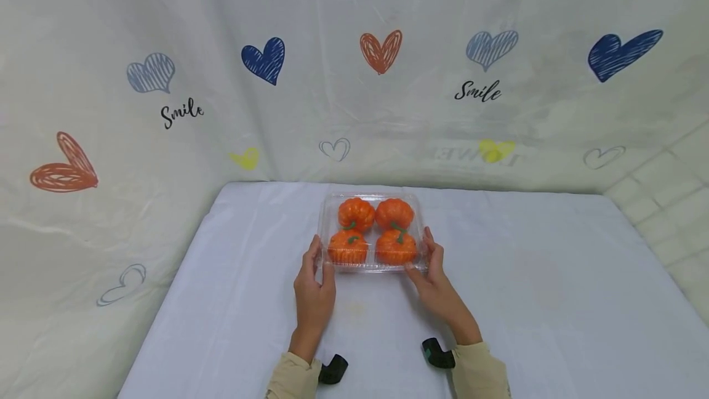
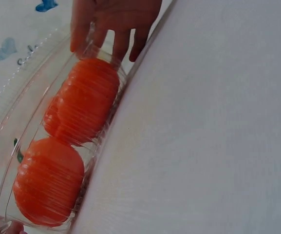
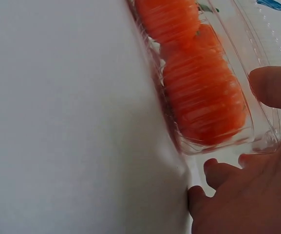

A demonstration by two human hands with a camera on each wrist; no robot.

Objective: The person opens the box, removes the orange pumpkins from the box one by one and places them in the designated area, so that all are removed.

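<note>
A clear plastic box (image 1: 327,209) sits near the back of the table, with several orange toy pumpkins (image 1: 394,214) with green stems inside in two rows. My left hand (image 1: 314,297) grips its front left corner, thumb at the front and fingers along the side. At the opposite corner my right hand (image 1: 443,300) holds it, thumb on the front rim and fingers up the right side. In the right wrist view the right thumb (image 3: 274,87) lies against the rim, the other fingers spread low beside the box. Only a sliver of the left hand shows in the left wrist view.
A white cloth covers the table (image 1: 554,288). Behind it hangs a pale curtain (image 1: 332,109) printed with hearts and the word Smile. Black wrist pieces (image 1: 333,369) jut from both beige sleeves (image 1: 480,371).
</note>
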